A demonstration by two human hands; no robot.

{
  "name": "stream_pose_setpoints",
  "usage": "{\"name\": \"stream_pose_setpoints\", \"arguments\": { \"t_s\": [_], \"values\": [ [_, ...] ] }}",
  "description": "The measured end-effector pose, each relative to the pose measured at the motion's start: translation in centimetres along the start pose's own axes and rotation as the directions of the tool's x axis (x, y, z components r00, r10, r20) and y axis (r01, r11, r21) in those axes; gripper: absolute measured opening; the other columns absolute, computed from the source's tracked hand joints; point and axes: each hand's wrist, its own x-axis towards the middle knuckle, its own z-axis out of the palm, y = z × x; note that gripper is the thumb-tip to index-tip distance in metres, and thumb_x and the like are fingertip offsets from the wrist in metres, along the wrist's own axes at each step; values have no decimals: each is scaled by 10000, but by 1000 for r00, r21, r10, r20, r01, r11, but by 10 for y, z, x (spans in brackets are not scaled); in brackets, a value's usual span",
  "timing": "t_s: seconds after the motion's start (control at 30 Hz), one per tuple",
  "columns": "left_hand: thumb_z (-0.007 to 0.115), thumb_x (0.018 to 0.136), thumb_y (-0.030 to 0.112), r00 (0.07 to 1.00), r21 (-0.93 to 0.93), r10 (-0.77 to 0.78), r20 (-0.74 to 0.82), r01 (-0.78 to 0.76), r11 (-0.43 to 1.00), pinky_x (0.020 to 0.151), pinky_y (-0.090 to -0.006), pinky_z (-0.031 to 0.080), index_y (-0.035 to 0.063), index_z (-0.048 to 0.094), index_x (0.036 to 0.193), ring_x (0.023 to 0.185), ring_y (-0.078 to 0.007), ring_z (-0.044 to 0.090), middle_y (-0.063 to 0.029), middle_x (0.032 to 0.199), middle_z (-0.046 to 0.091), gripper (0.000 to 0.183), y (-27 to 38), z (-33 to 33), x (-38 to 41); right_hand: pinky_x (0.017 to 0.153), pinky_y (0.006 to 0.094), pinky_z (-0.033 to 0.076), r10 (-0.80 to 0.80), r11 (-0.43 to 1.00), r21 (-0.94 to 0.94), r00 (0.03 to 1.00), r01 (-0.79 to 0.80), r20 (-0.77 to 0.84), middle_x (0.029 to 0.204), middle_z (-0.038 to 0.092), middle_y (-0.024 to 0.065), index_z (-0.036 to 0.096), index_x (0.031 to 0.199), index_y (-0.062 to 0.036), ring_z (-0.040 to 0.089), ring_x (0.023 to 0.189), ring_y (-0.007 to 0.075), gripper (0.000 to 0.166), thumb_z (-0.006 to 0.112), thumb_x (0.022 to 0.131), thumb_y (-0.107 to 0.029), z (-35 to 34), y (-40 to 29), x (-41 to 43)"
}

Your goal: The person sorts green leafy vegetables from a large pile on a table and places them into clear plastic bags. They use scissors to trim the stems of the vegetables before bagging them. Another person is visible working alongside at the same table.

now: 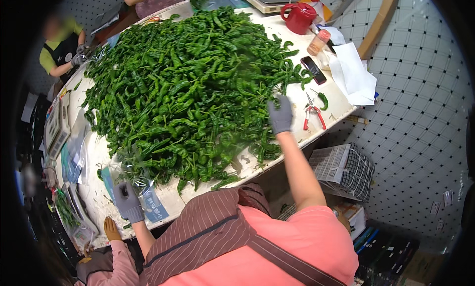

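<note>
A large heap of green peppers (185, 89) covers the middle of the white table (98, 148). My left hand (128, 201), in a grey glove, grips the near side of a clear plastic bag (151, 202) printed in blue. Some green peppers show through the bag, whose mouth lies towards the heap. At the heap's right edge is my right hand (281, 116), also gloved in grey and slightly blurred. Its fingers reach among the peppers there; whether they hold any is hidden.
Red-handled snips (314, 118), a phone (313, 70), a pink-lidded jar (318, 43) and a red jug (299, 18) lie to the right. Scales stand at the back (268, 0) and left (58, 124). A co-worker's brown-gloved hand (112, 229) rests left of mine. Other people work across the table.
</note>
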Motion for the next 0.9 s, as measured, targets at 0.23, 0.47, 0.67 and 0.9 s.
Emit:
{"name": "stream_pose_setpoints", "arguments": {
  "t_s": [0.23,0.47,0.67,0.9],
  "values": [
    [654,865,67,998,151,45,46,-51,987,605,-264,418,8,590,856,638,-131,479,-54,746,541,88,21,1,-1,1103,442,322,722,542,-776,651,-323,234,1489,324,177,242,1495,-165,355,1353,349,1021,738,662,-483,-90,154,29],
    [676,795,44,995,98,104,5,-104,990,601,-310,450,30,587,824,649,-236,560,-105,756,549,95,9,7,-9,600,402,536,750,655,-88,660,-751,-47,897,601,166,457,1313,-109,613,698,309,597,604,734,-109,-61,215,15],
    [677,793,40,1000,53,0,25,-1,999,613,-316,454,31,579,817,661,-233,561,-104,765,549,101,2,13,-51,639,313,514,259,808,382,852,-449,455,1059,546,85,403,1388,-124,581,809,213,694,639,744,-22,-7,9,-1],
    [671,789,42,1000,52,6,21,-7,999,619,-337,453,38,583,814,682,-259,563,-113,776,562,92,10,9,-60,914,429,356,-589,689,-73,616,721,524,1044,528,70,463,1362,-147,495,981,277,767,738,646,-163,40,-158,-6]
  ]
}}
